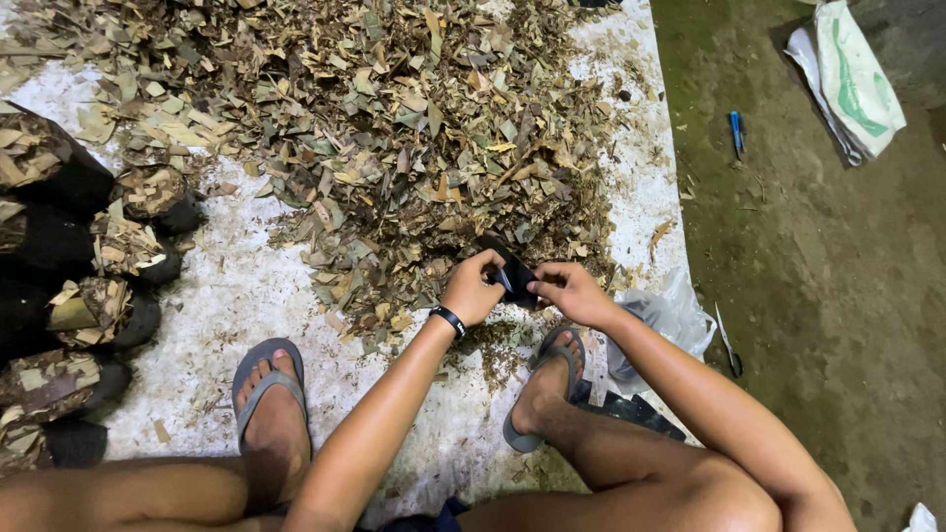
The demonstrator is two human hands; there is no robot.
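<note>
Black plastic bag (512, 273) pinched empty between both hands' fingers (490, 279) at centre frame, filled bags (148, 192) lined left, dry leaf pile (394, 128) largely untouched above.

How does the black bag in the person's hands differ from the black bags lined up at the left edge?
The black bag in the hands looks flat and empty; the bags at the left bulge, packed to the brim with dry leaf pieces. The held one is gripped in the air by the left hand and right hand; the filled ones rest in a cluster on the white sheet. Both kinds are small and black.
</note>
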